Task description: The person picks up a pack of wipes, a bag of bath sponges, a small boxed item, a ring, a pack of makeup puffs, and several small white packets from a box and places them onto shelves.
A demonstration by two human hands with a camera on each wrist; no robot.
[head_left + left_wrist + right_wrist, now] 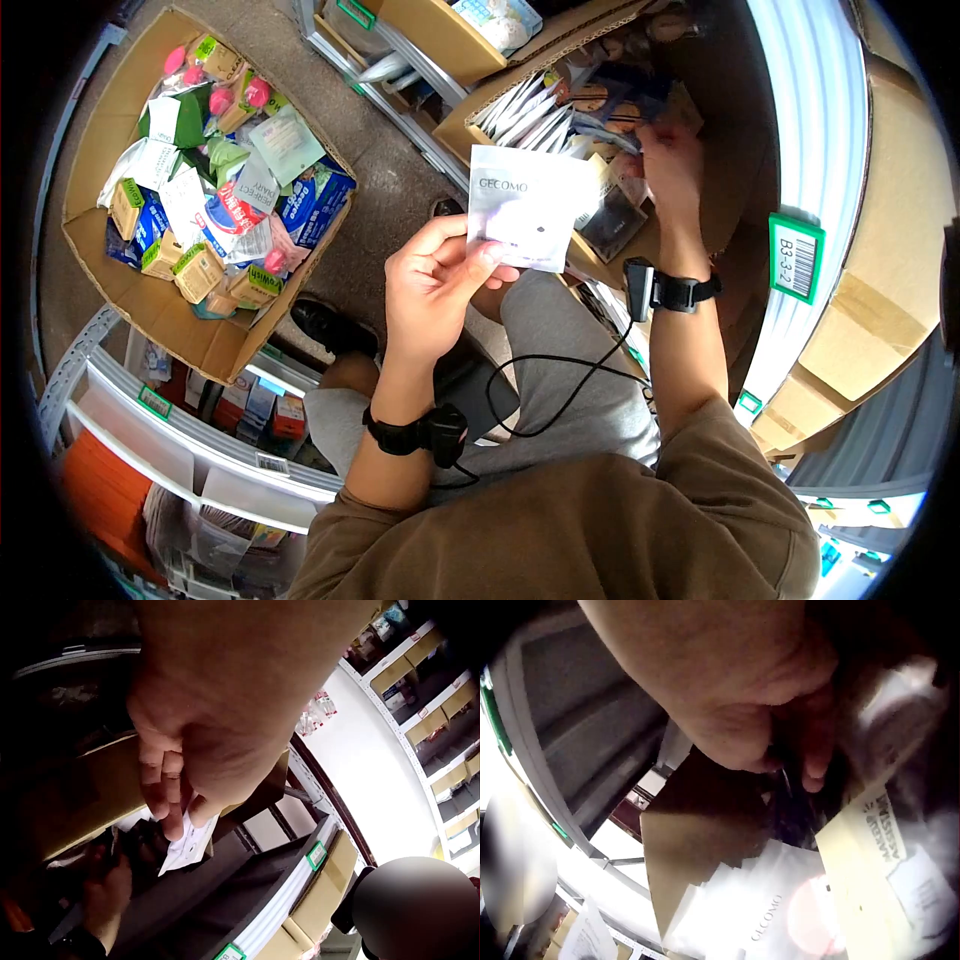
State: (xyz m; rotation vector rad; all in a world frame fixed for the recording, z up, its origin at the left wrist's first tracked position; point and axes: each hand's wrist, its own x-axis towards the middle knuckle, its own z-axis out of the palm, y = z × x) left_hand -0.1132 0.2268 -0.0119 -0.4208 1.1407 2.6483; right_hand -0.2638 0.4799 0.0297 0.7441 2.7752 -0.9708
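A flat white packet printed GECOMO [515, 205] is pinched between the thumb and fingers of my left hand [425, 290], raised in front of the shelf. My right hand [672, 165] reaches down into an open cardboard box [682, 855] among loose packets. Its fingertips are at the edge of dark, shiny plastic packaging [791, 799]; I cannot tell whether they grip it. Several white packets [520, 110] stand in a row along one side of that box, GECOMO legible on one in the right wrist view. A dark square packet [613, 225] lies near my right wrist.
On the left, a large open carton [150, 300] holds mixed packets, small boxes and pink-topped items. A shelf label B3-3-2 [797, 258] hangs on the right rail beside a taped carton [870, 320]. A black cable [540, 360] loops between my wrists.
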